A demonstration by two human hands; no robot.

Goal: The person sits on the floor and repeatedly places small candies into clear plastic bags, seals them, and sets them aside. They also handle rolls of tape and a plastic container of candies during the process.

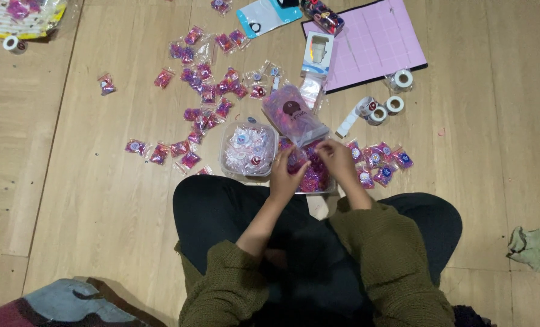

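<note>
Left hand (284,172) and right hand (336,158) close together, pinching a small clear packet (300,158) of pink bits over a tub of pink pieces (314,180). Just left, touching it, a clear tub of packets (247,150). Beyond, filled packets (204,91) scattered across the wooden floor (100,200). Pink board (376,42) and tape rolls (384,108) far right. Bare floor at both sides.

L hand (284,174) + R hand (336,158) close together, fingers pinched
</note>
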